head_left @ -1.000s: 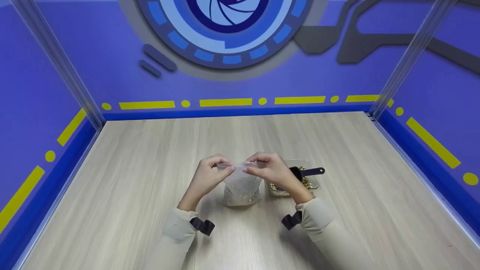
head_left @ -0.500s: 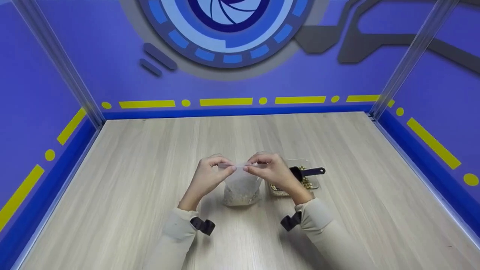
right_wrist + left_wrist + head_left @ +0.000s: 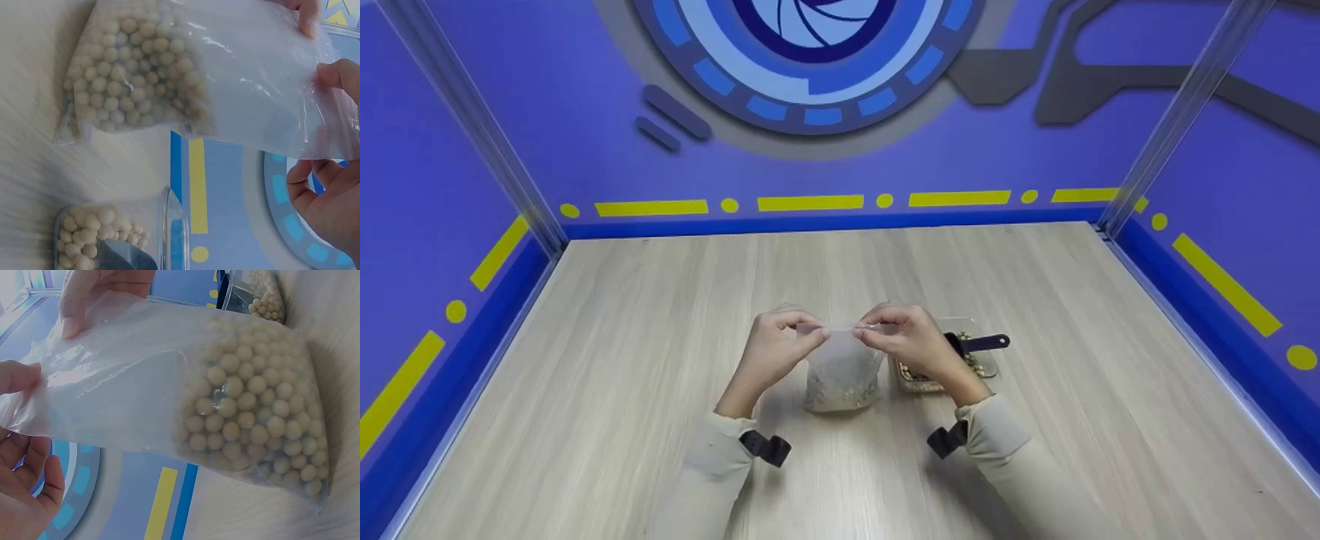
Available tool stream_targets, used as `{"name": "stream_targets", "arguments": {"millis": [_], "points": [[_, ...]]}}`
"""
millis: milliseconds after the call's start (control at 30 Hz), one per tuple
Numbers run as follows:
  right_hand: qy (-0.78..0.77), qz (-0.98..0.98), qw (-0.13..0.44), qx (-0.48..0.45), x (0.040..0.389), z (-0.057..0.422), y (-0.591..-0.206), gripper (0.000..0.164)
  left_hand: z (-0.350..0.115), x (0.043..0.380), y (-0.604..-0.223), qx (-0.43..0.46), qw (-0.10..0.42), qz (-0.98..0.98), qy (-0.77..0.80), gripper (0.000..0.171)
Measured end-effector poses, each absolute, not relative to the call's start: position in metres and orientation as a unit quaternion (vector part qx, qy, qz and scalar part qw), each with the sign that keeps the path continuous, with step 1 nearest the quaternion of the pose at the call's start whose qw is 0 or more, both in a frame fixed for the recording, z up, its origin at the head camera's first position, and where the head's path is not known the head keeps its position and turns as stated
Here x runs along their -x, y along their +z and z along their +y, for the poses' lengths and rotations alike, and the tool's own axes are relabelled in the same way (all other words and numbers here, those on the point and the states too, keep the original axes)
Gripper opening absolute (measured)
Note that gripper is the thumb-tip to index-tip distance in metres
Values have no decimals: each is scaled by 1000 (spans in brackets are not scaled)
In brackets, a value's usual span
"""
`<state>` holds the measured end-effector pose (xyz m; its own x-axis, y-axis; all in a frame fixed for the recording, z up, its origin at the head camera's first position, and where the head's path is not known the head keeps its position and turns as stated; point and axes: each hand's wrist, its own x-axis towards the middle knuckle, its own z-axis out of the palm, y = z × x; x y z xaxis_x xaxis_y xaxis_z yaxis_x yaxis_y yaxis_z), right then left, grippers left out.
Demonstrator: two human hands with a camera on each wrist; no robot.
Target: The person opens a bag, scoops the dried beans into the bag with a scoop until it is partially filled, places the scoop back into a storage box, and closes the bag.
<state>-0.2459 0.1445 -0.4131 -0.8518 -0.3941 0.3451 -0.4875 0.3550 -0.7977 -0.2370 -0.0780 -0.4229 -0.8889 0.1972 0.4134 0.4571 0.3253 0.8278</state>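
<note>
A clear zip bag (image 3: 844,375) stands upright on the table, its lower part full of small round tan balls (image 3: 253,399); I cannot tell if they are beans or beads. At the bag's top left edge, my left hand (image 3: 780,341) pinches the plastic between thumb and fingers. My right hand (image 3: 907,341) pinches the same top edge on the right, a short gap away. In the right wrist view the seal strip of the bag runs by the right thumb (image 3: 340,76). Whether the seal is closed cannot be made out.
Just right of the bag, partly behind my right forearm, is a clear rectangular container (image 3: 919,386) with more tan balls. A black scoop (image 3: 986,343) lies in it, handle sticking out to the right. Blue panels (image 3: 840,180) border the wooden table (image 3: 660,300) at back and sides.
My two hands have drawn slightly apart along the bag's top edge, both still pinching it. The bag has barely shifted, and the container and scoop stay put.
</note>
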Motion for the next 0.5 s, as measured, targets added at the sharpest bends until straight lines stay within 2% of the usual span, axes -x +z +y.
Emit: {"name": "stream_targets", "arguments": {"millis": [300,500], "points": [[463,-825,114,-304,247,149,-415,10,-78,236,-422,199,124,-815,-530,6],[457,-839,114,-274,247,154,-417,14,-79,235,-422,195,121,-816,-531,5]]}}
